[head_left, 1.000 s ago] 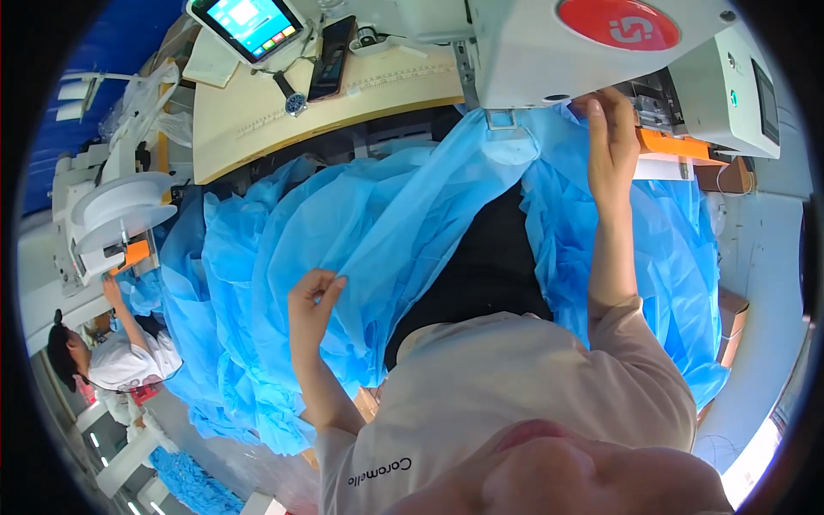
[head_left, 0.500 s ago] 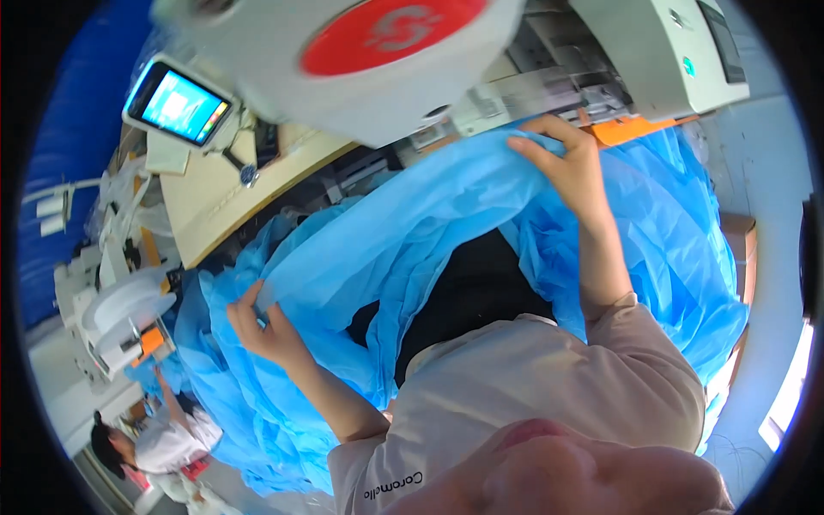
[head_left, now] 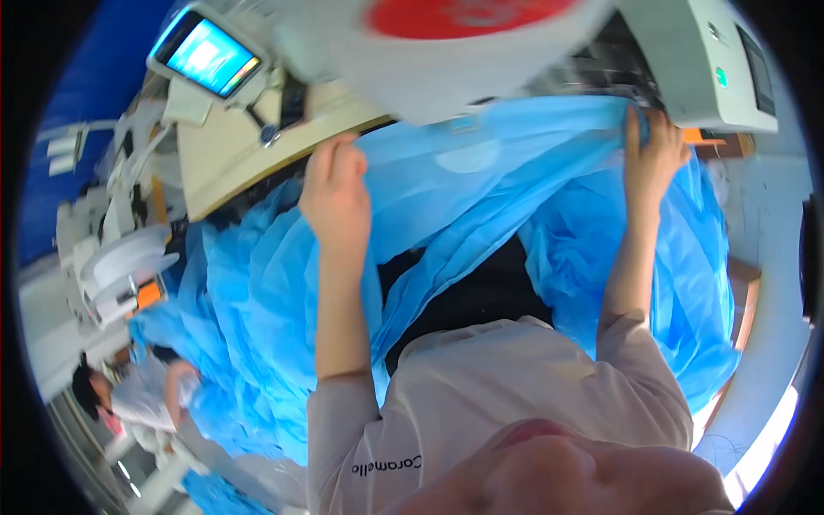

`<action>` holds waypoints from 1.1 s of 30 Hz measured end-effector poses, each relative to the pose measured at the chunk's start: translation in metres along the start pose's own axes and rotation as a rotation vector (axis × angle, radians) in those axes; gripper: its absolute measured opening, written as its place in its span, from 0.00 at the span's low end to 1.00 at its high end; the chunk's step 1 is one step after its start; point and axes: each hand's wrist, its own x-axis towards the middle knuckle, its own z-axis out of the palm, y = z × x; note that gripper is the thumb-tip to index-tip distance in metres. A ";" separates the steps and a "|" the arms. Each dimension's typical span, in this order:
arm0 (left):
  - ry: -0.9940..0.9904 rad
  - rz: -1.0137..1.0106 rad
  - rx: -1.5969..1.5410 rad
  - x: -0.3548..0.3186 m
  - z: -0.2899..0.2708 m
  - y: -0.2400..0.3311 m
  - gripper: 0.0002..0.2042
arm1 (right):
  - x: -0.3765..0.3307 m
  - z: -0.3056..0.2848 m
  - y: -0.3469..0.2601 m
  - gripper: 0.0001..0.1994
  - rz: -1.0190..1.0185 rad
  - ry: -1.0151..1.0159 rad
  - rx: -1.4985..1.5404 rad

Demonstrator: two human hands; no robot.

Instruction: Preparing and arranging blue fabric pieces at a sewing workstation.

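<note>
Right hand [head_left: 645,120], half closed, pinches blue fabric [head_left: 532,142].

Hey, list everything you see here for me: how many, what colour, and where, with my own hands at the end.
Fabric: count unclear, blue, between the hands and heaped both sides
Machine head: one, white, top centre
Oval badge: one, red, on the machine head
Screen device: one, white casing, upper left
Tabletop: one, pale wood, upper left
Watch: one, dark, on the tabletop
Control box: one, white, upper right
Reel: at least one, white, left
Co-worker: one, white top, lower left
Shirt: one, pale, lower centre
Trousers: one pair, black, centre
Left hand: one, bare, beside the fabric, grip unclear
Right hand: one, bare, at the fabric's right end
</note>
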 end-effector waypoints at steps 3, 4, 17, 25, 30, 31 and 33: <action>-0.064 -0.147 -0.242 -0.004 -0.018 -0.008 0.06 | 0.009 0.022 0.011 0.12 -0.056 -0.045 0.058; -0.138 -0.188 -0.403 -0.007 -0.026 -0.008 0.06 | 0.012 0.012 0.015 0.12 -0.020 0.068 0.049; -0.682 -0.283 -0.649 -0.144 -0.106 -0.019 0.09 | 0.024 0.067 -0.061 0.14 -0.325 0.030 0.198; 0.009 -0.371 0.014 -0.109 -0.121 -0.057 0.05 | 0.010 0.057 -0.071 0.12 -0.377 0.008 0.397; -0.046 -0.639 0.222 -0.151 -0.141 -0.092 0.08 | -0.011 0.047 -0.075 0.11 -0.060 -0.118 0.458; -0.001 -0.710 0.231 -0.143 -0.138 -0.087 0.08 | -0.014 0.055 -0.073 0.11 -0.082 -0.062 0.463; 0.237 -0.508 0.201 -0.136 -0.129 -0.092 0.10 | -0.020 0.048 -0.106 0.13 -0.176 -0.162 0.563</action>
